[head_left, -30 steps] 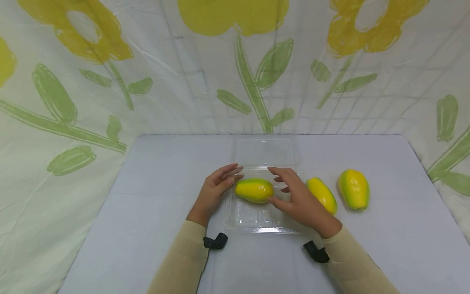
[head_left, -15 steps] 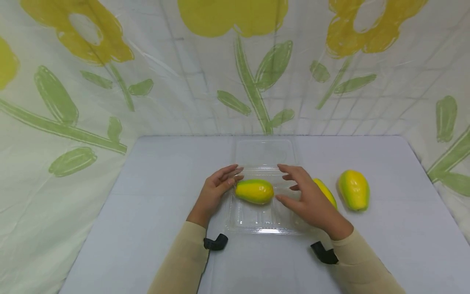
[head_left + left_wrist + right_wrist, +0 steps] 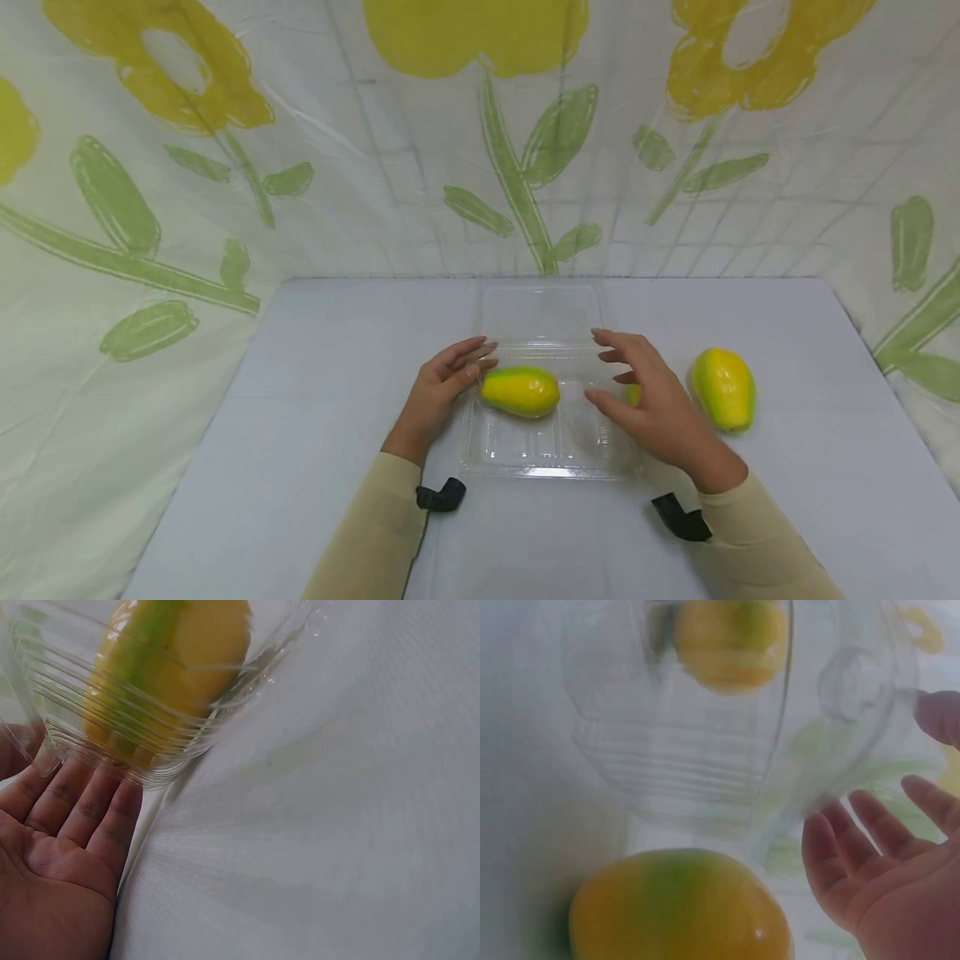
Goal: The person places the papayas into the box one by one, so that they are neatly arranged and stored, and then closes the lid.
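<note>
A yellow-green papaya (image 3: 521, 392) lies sideways in the clear plastic container (image 3: 517, 472), whose lid (image 3: 542, 310) is folded back. At the container's left side, my left hand (image 3: 438, 392) holds the rim, fingers against the wall and thumb at the edge, as the left wrist view shows. My right hand (image 3: 656, 408) hovers over the container's right side with fingers spread and nothing in them. Beneath it, mostly hidden in the head view, is a second papaya (image 3: 633, 394); it appears large in the right wrist view.
A third papaya (image 3: 723, 388) rests on the white-covered table (image 3: 315, 400), to the right of my right hand. A curtain (image 3: 330, 167) with printed yellow flowers hangs behind the table's far edge.
My right hand has moved right, away from the papaya in the container, and now covers most of the second papaya. My left hand has stayed at the rim.
</note>
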Tool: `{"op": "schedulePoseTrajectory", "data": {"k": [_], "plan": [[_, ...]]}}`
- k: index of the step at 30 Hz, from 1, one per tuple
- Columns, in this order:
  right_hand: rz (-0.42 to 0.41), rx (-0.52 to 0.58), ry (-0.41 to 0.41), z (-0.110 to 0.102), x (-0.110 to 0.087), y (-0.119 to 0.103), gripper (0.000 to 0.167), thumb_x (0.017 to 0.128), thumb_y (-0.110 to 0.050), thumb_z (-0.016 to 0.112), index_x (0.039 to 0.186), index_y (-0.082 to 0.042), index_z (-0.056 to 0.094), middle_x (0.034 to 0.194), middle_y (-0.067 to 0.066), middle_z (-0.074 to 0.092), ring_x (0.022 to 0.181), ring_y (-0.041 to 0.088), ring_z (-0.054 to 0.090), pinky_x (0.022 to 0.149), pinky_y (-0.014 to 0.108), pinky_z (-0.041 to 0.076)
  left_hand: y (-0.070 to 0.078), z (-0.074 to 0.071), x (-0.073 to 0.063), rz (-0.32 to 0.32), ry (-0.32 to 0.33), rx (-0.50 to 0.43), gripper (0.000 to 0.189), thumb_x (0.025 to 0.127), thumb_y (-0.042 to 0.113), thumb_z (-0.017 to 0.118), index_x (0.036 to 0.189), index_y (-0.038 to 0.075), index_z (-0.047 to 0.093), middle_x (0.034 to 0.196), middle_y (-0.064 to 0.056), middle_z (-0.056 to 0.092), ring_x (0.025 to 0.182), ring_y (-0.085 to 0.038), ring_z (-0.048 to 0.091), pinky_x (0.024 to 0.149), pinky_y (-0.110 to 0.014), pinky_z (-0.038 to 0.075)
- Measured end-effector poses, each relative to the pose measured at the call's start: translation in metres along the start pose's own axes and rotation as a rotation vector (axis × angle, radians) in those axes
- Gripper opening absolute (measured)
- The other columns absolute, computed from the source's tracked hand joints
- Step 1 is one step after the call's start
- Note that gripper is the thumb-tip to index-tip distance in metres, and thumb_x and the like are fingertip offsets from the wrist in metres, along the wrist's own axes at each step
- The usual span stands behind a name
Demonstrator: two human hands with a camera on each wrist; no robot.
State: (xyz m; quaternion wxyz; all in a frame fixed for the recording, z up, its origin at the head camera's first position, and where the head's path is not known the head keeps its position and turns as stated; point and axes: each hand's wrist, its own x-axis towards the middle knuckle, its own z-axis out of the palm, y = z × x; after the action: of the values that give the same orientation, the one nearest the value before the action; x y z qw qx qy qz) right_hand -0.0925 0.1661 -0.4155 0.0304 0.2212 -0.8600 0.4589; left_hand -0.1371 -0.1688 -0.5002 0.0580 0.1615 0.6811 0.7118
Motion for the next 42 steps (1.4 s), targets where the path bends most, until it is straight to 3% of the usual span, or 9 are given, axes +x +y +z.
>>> {"op": "schedulePoseTrajectory", "data": {"k": [6,8,13,23,33,42], "plan": [[-0.005,0.009,0.053,-0.007,-0.002,0.005,0.072,0.099,-0.007,0.080,0.162,-0.013,0.048,0.155,0.011,0.053,0.130,0.033,0.061,0.098,0.023,0.052,0.000,0.000,0.001,0.004,0.000,-0.005,0.046,0.112,0.005,0.060,0.158,0.002,0.054,0.153,-0.010,0.063,0.134,-0.036,0.065,0.117,-0.039,0.046],[-0.004,0.020,0.058,-0.009,-0.003,0.006,0.073,0.098,-0.005,0.081,0.162,-0.012,0.047,0.155,0.013,0.052,0.130,0.036,0.060,0.098,0.019,0.050,0.001,0.000,0.001,0.005,0.000,-0.004,0.046,0.112,0.005,0.060,0.157,0.003,0.055,0.153,-0.011,0.063,0.134,-0.036,0.065,0.117,-0.039,0.045],[0.001,0.026,0.076,-0.018,-0.008,0.006,0.075,0.097,-0.003,0.082,0.163,-0.010,0.046,0.155,0.017,0.051,0.130,0.041,0.059,0.098,0.016,0.048,0.002,0.000,0.001,0.005,-0.002,-0.004,0.046,0.112,0.005,0.060,0.158,0.003,0.055,0.154,-0.011,0.062,0.134,-0.036,0.064,0.118,-0.039,0.045],[0.024,0.002,0.143,-0.037,-0.016,0.014,0.074,0.098,-0.001,0.078,0.164,-0.012,0.045,0.155,0.014,0.053,0.130,0.035,0.058,0.097,0.015,0.047,0.003,0.000,0.002,-0.002,0.002,0.014,0.047,0.112,0.007,0.059,0.158,-0.001,0.052,0.153,-0.010,0.063,0.135,-0.035,0.064,0.119,-0.038,0.044],[0.062,-0.021,0.182,-0.045,-0.026,0.022,0.074,0.099,-0.002,0.078,0.164,-0.014,0.046,0.155,0.011,0.054,0.127,0.002,0.053,0.096,0.012,0.045,0.003,0.000,0.002,-0.006,0.000,0.009,0.049,0.112,0.008,0.060,0.159,0.000,0.051,0.153,-0.008,0.063,0.134,-0.034,0.065,0.119,-0.039,0.044],[0.119,-0.048,0.215,-0.052,-0.037,0.032,0.072,0.099,-0.002,0.078,0.163,-0.014,0.048,0.154,0.014,0.052,0.128,0.005,0.052,0.096,0.009,0.042,0.002,0.000,0.001,0.001,0.000,-0.001,0.048,0.112,0.007,0.061,0.158,0.003,0.053,0.154,-0.009,0.063,0.134,-0.035,0.065,0.118,-0.039,0.044]]}}
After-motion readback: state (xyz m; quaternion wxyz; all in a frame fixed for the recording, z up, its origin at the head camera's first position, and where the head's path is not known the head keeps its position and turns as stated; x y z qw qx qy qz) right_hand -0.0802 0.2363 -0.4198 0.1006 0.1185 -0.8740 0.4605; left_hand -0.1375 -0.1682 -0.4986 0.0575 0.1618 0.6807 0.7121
